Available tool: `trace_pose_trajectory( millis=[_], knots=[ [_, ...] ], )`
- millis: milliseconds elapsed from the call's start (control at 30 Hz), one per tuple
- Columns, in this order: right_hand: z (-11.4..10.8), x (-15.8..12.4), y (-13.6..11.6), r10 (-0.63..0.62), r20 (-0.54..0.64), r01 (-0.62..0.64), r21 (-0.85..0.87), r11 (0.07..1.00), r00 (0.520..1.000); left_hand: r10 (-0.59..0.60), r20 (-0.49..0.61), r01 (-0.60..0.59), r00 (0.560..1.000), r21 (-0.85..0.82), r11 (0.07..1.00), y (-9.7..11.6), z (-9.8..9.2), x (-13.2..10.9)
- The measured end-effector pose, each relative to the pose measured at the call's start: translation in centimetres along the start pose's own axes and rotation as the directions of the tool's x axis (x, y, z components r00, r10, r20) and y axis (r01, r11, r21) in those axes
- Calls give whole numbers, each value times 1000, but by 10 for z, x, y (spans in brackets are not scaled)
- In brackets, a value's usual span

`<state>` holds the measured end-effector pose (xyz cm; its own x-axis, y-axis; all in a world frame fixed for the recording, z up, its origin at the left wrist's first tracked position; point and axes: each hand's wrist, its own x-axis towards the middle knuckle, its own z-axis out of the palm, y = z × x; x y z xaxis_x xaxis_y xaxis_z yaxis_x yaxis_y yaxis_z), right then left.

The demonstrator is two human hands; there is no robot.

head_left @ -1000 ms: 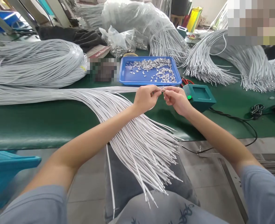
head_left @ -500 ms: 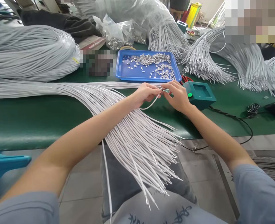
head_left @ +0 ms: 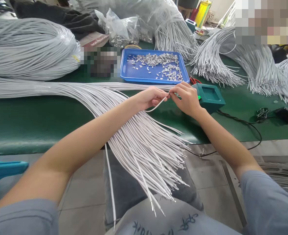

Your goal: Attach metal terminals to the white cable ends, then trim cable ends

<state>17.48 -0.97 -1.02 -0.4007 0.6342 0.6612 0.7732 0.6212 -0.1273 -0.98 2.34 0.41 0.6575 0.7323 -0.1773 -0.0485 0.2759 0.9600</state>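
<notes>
My left hand [head_left: 155, 98] is closed in a pinch on a single white cable [head_left: 158, 106], close to the cable's end. Fingertips of my right hand [head_left: 186, 99] meet it there, pinched together over a small piece that they mostly hide. Both hands are above the green table, just in front of a blue tray [head_left: 156, 79] with many small metal clips [head_left: 158, 60]. Beneath my left forearm a thick bundle of white cables [head_left: 139, 147] fans over the table edge towards my lap, with bare tips showing at the ends.
Right of my right hand stands a green box-shaped device [head_left: 211, 97] with a black cord [head_left: 249, 123]. A coiled cable bundle [head_left: 31, 49] lies at the left, more cable bundles [head_left: 214, 58] at the back right. Clear plastic bags [head_left: 120, 31] sit behind the tray.
The fingers of both hands have shifted slightly at the cable end, and the small shiny piece seen at my right fingertips is now covered. The whole view has moved a little.
</notes>
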Motion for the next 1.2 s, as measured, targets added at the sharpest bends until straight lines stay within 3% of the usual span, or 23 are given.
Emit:
trace_pose_trajectory(
  millis=[100,200,233,300,367,400,433,500,567,633,667,733,867,1067,1200],
  knots=[
    [0,-1,-10,182,-19,-179,97,979,983,-6,7,5,1000,21,1000,-1,4,-2],
    [3,0,-19,425,67,-415,394,820,903,207,-78,-171,975,324,930,-10,7,0],
    [5,1,-21,490,135,-485,503,715,861,333,-113,-241,936,483,842,-14,8,0],
    [8,3,-26,553,329,-603,667,437,765,571,-119,-299,812,755,584,-21,8,2],
    [10,5,-29,535,506,-679,709,188,677,691,-74,-286,719,874,392,-26,7,2],
    [10,6,-31,536,542,-701,699,141,648,705,-67,-285,706,885,369,-26,6,3],
    [9,7,-31,560,527,-713,680,172,639,692,-87,-283,717,870,403,-27,5,4],
    [4,9,-30,637,351,-699,563,442,686,593,-197,-251,781,770,586,-25,3,5],
    [-7,10,-25,594,139,-609,239,756,792,445,-303,-190,843,606,773,-23,1,7],
    [-20,11,-16,481,113,-465,-143,874,869,346,-337,-156,876,481,863,-22,0,9],
    [-27,12,-11,455,162,-400,-283,872,876,331,-331,-159,884,453,877,-22,0,9],
    [-37,13,-3,460,308,-302,-443,844,833,329,-310,-175,892,434,884,-22,-1,10],
    [-41,18,6,461,517,-158,-525,836,722,310,-289,-166,906,432,886,-21,-1,9],
    [-34,25,6,442,617,-29,-562,827,651,248,-267,-119,931,421,899,-17,3,4],
    [-35,26,8,442,638,6,-573,819,630,223,-257,-100,940,417,903,-17,5,4]
  ],
)
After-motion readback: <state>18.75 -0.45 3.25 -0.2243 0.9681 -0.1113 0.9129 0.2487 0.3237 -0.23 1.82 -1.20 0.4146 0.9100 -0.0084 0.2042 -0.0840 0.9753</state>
